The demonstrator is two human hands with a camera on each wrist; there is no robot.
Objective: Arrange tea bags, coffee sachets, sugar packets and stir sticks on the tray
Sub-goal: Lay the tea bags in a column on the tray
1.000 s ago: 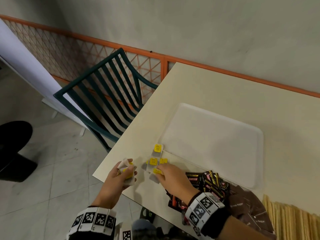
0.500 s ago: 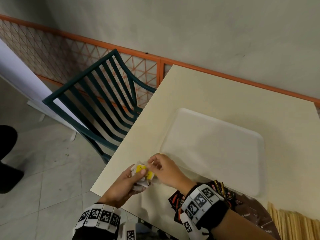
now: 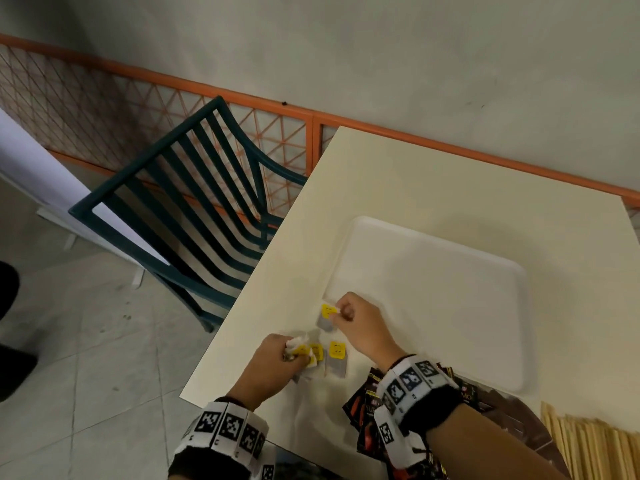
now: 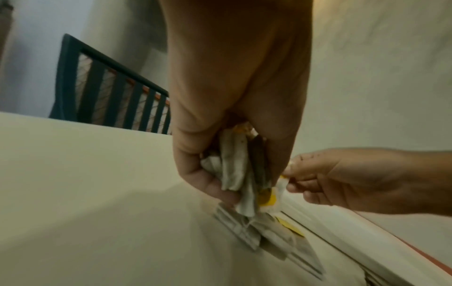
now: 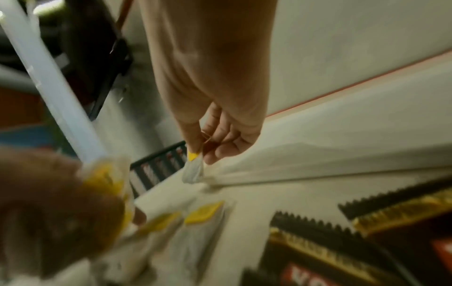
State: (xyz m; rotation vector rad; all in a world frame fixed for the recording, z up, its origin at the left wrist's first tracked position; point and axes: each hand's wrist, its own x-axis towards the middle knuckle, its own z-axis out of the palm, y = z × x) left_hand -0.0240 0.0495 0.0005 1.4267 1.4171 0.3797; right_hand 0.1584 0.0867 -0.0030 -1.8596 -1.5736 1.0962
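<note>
Right hand pinches one light, limp tea bag by its yellow tag near the tray's near-left corner; left hand clutches a soft bunch.

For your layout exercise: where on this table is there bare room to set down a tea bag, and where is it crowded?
Free: the whole white plastic tray, and the cream table between tray and wall. Crowded: the near edge, with yellow-tagged tea bags, both hands, black coffee sachets and wooden stir sticks.
</note>
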